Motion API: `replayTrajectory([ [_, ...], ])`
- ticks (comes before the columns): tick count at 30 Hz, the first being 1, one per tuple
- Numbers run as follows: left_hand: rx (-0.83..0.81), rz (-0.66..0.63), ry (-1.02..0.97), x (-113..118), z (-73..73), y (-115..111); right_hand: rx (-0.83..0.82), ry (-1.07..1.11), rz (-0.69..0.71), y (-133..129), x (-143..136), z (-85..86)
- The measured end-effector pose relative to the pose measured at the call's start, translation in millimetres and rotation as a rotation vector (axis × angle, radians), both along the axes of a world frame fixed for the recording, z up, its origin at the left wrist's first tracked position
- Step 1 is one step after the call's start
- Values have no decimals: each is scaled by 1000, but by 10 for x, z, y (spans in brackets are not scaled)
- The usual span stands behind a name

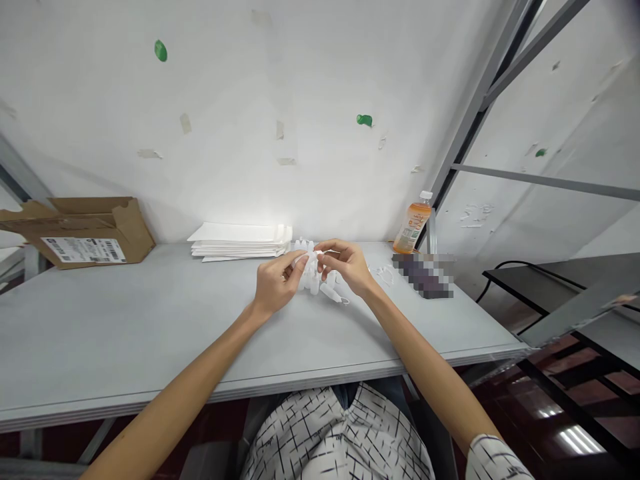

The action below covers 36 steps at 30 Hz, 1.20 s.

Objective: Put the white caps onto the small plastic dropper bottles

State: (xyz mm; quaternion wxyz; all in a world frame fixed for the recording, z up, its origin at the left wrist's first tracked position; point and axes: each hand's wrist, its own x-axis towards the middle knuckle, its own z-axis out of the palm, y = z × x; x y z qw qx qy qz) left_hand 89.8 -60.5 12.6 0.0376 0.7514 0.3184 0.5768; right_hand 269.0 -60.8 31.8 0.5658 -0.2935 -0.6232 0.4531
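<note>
Quietly at far left, seen on the gray bench point(165, 320): an open brown cardboard box point(85, 233), flaps raised, a printed white label point(85, 249) on its near side. Above and to the right of the box, stuck to the white wall point(225, 80), a green scrap point(161, 51). Next along the back of the bench, a flat stack of white packets point(237, 241), edges slightly uneven, near the base of the wall.

At center, reaching in from the lower left, the left hand point(275, 283), thumb and index finger brought together on a small white piece point(313, 255), other fingers curled in. Beneath and around both hands, on the bench, a cluster of translucent white parts point(314, 284), one of them, tube-shaped with a thin loop at its end, nearest to the front. Meeting the left from the other side, the right hand point(353, 267), fingers bent, thumb and index finger close together at the same piece, firmness of hold impossible to tell.

Just beside the right hand, thin white loops point(385, 274) lying on the bench. Farther right, upright near the back, a white-capped bottle point(414, 223) of orange liquid; in front of it, a dark pixelated object point(425, 275). Beyond, a gray metal frame point(467, 133) and, at far right, a dark shelf point(530, 287).
</note>
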Motion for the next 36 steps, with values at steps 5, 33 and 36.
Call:
replayTrajectory([
  [5, -29, -2, -33, -7, 27, -13, 18, 16, -65, 10, 33, 62],
  [33, -72, -63, -112, 9, 19, 8, -314, -1108, -321, 184, 1369, -109],
  [36, -64, -60, -103, 9, 15, 9, -319, -1138, -307, 201, 1360, -131],
])
